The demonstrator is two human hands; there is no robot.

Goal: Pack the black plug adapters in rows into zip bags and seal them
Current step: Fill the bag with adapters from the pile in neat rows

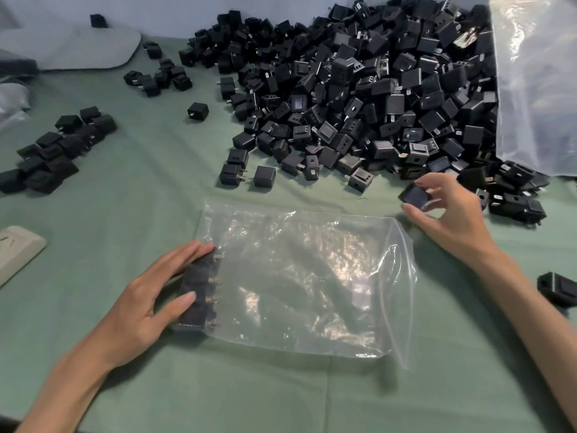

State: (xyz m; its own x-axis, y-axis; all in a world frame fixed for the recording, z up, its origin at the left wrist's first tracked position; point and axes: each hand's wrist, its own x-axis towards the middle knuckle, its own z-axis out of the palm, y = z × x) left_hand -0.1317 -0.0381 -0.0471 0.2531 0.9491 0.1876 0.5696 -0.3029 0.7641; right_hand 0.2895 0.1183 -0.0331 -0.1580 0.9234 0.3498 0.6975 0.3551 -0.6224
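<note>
Soft, faintly creased green cloth over the whole tabletop (pixel 125 214), grey fabric rising behind it. Left hand (pixel 146 304) spread flat and open, palm down, fingers pressing through clear film onto a row of adapters (pixel 198 290) lined up along the closed left end of the zip bag (pixel 306 282), metal prongs pointing right toward the mouth. About four blocky black plastic bodies there, touching side by side; exact count hard to tell under the fingers. Rest of that bag empty, thin, crinkled and glossy with glare, lying flat, zip strip at the right edge unsealed and curling up. Right hand (pixel 452 217) just beyond the bag's upper right corner, raised off the cloth, thumb and fingertips pinched around a single adapter (pixel 416 195), a small matte black cube with rounded edges. Further back and to the right, a big loose pile of adapters (pixel 359 95), hundreds of the same boxy shapes tumbled at every angle, some showing prongs, some showing slotted faces. At the far right, a large clear sack (pixel 537 89), slack and wrinkled, resting against that heap. One stray adapter (pixel 557 287) by the right forearm. On the left, a smaller cluster of adapters (pixel 59 148) well apart from the main heap, and a beige moulded plastic object (pixel 15 251) cut off by the left edge.
</note>
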